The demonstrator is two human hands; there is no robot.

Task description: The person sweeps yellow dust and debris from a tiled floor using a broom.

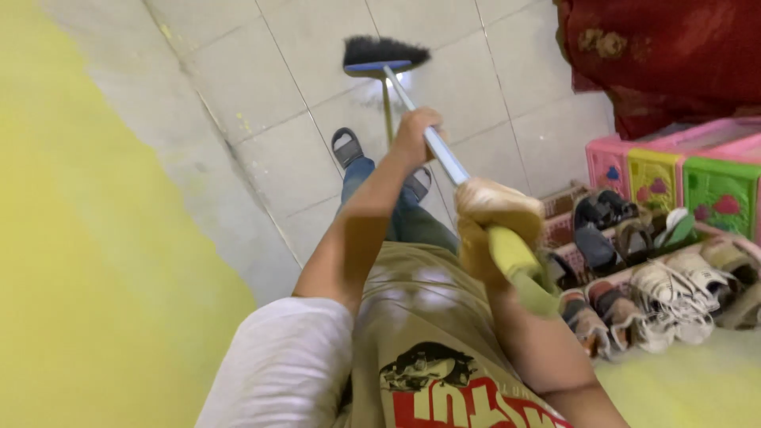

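Plainly I am mid-sweep: both hands are on the broom point(432, 147), and its black bristle head point(384, 54) sits on the pale tiled floor point(301, 47) well ahead of my sandalled foot point(346, 147); my left hand point(418, 136) is wrapped shut around the silver part of the shaft about halfway down, arm stretched forward; my right hand point(493, 218) is clenched around the yellow-green grip at the upper end, close to my chest; the handle runs slanted from that hand down and away to the bristles.

To my right a low shoe rack point(634, 273) holds rows of sandals and pale sneakers; behind it stand pink and green plastic drawers point(674, 170), and a dark red cloth point(666, 55) hangs above them; on my left a yellow wall point(87, 261) runs along the tiles.

By my reading the stroke is at full reach; the next move, as I judge it, calls for drawing the bristles back along the floor with the left hand steering low and the right pivoting, keeping the head flat and clear of my foot and the rack.
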